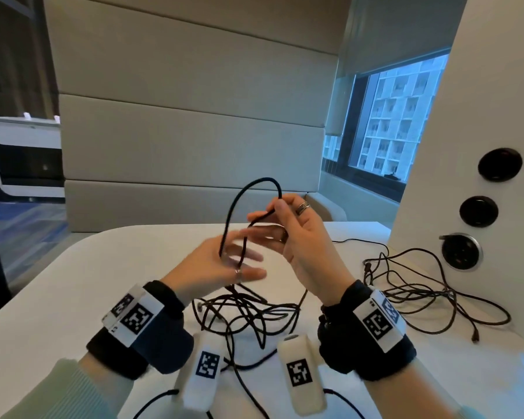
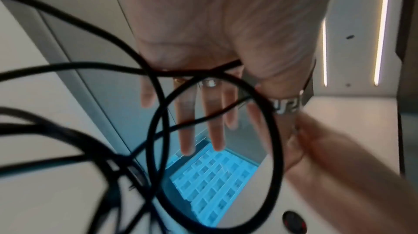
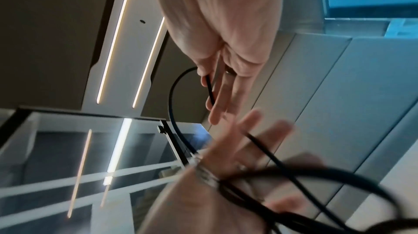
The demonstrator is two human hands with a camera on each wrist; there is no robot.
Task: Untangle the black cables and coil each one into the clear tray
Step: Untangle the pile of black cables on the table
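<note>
My right hand (image 1: 288, 219) is raised above the white table (image 1: 103, 297) and pinches a black cable (image 1: 254, 180) between thumb and forefinger; the right wrist view shows the same pinch on the cable (image 3: 209, 87). From there the cable arches up and drops to my left hand (image 1: 218, 267). The left hand's fingers (image 2: 214, 121) are straight and spread. Loops of the cable (image 2: 276, 148) hang round the base of its thumb and across the palm. Under the hands lies a tangle of black cables (image 1: 242, 313). The clear tray is in none of the views.
A second loose heap of black cables (image 1: 421, 285) lies at the right, beside a white panel with round sockets (image 1: 460, 252). Two white marker blocks (image 1: 204, 370) sit at the near edge. A padded wall stands behind the table, whose left edge drops off.
</note>
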